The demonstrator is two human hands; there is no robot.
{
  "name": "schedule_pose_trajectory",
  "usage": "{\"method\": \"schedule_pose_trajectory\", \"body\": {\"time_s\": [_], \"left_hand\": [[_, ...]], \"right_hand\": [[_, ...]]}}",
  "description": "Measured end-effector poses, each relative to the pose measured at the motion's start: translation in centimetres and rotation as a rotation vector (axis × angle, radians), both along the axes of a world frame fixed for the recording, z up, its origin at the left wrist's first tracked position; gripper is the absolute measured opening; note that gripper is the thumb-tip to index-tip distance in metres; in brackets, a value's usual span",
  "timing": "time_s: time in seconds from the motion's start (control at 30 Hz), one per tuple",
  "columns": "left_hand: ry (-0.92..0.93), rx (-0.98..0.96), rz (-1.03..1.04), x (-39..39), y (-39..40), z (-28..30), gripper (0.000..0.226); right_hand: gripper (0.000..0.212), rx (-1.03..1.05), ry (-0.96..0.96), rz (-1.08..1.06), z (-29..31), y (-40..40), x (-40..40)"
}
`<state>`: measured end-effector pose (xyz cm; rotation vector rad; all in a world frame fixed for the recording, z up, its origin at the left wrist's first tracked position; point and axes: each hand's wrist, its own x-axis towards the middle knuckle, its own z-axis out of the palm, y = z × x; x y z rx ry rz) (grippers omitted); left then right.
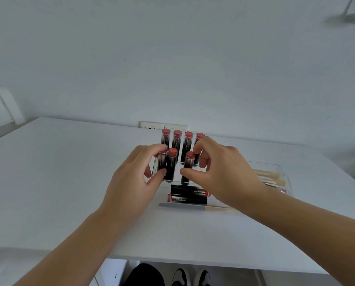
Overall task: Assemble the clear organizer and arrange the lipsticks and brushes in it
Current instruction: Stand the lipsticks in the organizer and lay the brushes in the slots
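Note:
A clear organizer (173,183) stands on the white table (69,172) with several black lipsticks with red caps upright in two rows. My left hand (131,182) pinches the front-left lipstick (162,162) between thumb and fingers. My right hand (219,174) curls around the right end of the rack, its fingers at the back-right lipstick (198,141) and its thumb near a front lipstick (188,168). Two more lipsticks (188,196) lie flat on the table in front of the rack. A long brush (193,205) lies just below them.
A clear tray (283,172) to the right holds a few brushes with pale tips (273,174). A wall socket (151,126) sits behind the table's far edge. My shoes (191,277) show under the table's near edge.

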<state>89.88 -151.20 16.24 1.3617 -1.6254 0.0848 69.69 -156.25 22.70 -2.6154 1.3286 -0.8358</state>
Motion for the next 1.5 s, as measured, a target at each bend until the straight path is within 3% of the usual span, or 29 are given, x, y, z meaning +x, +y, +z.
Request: {"method": "schedule_pose_trajectory", "body": {"time_s": [0.23, 0.43, 0.67, 0.9, 1.5], "left_hand": [[0.007, 0.005, -0.003, 0.0, -0.1, -0.1, 0.055], [0.014, 0.008, -0.005, 0.0, -0.2, -0.1, 0.054], [0.016, 0.008, -0.001, 0.0, -0.2, -0.1, 0.053], [0.014, 0.005, -0.009, 0.0, -0.2, 0.0, 0.056], [0.007, -0.004, -0.009, 0.0, -0.2, -0.1, 0.056]], "right_hand": [[0.032, -0.088, -0.059, 0.133, 0.4, 0.4, -0.3], [0.007, -0.095, -0.109, 0.15, 0.5, 0.3, 0.4], [0.029, -0.019, -0.068, 0.071, 0.6, 0.0, 0.8], [0.024, -0.078, -0.051, 0.17, 0.7, 0.4, 0.2], [0.008, -0.077, -0.086, 0.164, 0.2, -0.2, 1.1]]}}
